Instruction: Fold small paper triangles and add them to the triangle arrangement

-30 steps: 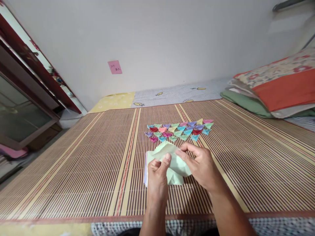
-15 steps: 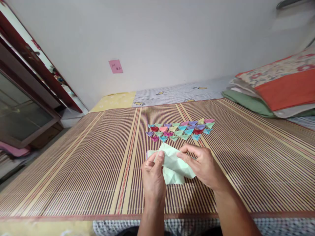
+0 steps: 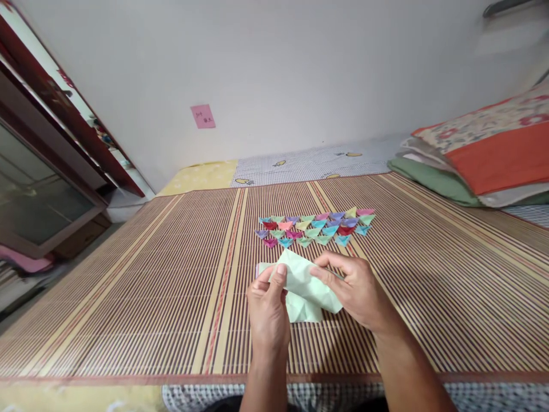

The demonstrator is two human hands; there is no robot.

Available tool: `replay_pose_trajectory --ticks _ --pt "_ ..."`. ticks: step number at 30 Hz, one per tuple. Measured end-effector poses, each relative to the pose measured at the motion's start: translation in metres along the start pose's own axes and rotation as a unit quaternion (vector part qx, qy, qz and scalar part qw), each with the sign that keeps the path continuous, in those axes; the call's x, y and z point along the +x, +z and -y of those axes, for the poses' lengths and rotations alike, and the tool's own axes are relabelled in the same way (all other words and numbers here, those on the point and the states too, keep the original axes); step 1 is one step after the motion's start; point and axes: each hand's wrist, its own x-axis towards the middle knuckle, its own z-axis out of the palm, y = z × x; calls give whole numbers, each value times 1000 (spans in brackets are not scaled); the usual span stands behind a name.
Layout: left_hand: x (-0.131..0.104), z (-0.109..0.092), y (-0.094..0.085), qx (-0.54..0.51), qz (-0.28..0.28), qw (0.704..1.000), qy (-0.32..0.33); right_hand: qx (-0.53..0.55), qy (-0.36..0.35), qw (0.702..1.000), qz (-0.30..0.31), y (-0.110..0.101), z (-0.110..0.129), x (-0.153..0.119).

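Above a striped mat (image 3: 150,286), left hand (image 3: 266,309) and right hand (image 3: 350,284) pinch creased green paper (image 3: 303,276) thumb-to-finger, seemingly over a paper stack (image 3: 303,311), colourful folded papers (image 3: 318,224) on the far side

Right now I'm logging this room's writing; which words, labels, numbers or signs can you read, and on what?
No text is readable.
Pink note on the wall: dark handwriting, too small and blurred to quote.
Small red shape at upper left: too blurred to tell whether it is writing.
Pale green paper in the fingers: no writing visible.
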Motion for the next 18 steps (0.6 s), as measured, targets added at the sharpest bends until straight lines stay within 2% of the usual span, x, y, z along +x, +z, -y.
replay_pose_trajectory --ticks 5,9,18 --pt "9 -1 -11 -9 -19 999 32 -10 18 1000 -24 -2 -6 0" --pt "12 1 -18 31 51 998 -11 -19 24 998 -50 -3 -7 0" --pt "5 14 -14 126 53 990 -24 0 24 998 -52 2 -1 -1"
